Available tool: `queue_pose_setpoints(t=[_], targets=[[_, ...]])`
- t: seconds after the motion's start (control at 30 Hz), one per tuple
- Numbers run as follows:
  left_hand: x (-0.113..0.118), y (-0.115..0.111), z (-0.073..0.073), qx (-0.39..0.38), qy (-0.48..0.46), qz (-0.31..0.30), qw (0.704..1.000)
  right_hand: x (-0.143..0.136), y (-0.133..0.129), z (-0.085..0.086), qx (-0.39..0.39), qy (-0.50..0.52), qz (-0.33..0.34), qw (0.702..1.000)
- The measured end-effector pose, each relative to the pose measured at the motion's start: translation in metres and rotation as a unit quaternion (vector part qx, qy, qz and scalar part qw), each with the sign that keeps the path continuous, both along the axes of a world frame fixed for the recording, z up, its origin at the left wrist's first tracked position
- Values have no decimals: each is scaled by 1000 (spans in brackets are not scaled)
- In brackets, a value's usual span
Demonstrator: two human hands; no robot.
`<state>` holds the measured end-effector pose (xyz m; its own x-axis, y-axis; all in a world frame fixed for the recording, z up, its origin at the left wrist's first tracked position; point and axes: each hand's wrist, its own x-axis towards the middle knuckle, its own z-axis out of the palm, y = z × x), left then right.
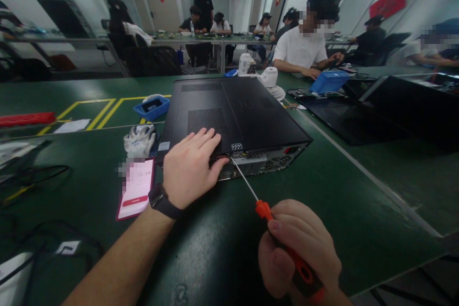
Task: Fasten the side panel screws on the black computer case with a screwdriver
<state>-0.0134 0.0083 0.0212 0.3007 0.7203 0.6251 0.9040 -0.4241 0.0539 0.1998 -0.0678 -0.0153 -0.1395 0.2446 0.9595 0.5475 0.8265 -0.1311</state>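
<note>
A black computer case (pixel 258 114) lies flat on the green table (pixel 208 244), its rear panel with ports and a fan grille facing me. My left hand (pixel 191 165) rests on the case's near left edge, fingers spread over the top and thumb against the rear panel. My right hand (pixel 301 244) is wrapped round the orange and black handle of a screwdriver (pixel 264 210). The thin shaft points up and left, and its tip meets the rear panel's upper edge beside my left thumb. The exact spot under the tip is too small to make out.
Left of the case are a phone (pixel 138 189), grey-white gloves (pixel 139 141) and a blue tray (pixel 152 107). Cables (pixel 39 172) lie at far left. White parts (pixel 268 77) stand behind the case. Black panels (pixel 344 110) lie right, near a person in white (pixel 301 48).
</note>
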Motion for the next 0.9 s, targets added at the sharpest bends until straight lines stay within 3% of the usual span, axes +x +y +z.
queue_pose_setpoints(t=[0.07, 0.6, 0.9], targets=[[0, 0, 0, 1, 0, -1, 1000, -3, 1, 2, 7, 59, 22, 998], [0, 0, 0, -7, 0, 5, 1000, -13, 7, 6, 20, 47, 34, 998], [1, -1, 1, -20, -8, 4, 1000, -2, -3, 8, -30, -62, 27, 997]])
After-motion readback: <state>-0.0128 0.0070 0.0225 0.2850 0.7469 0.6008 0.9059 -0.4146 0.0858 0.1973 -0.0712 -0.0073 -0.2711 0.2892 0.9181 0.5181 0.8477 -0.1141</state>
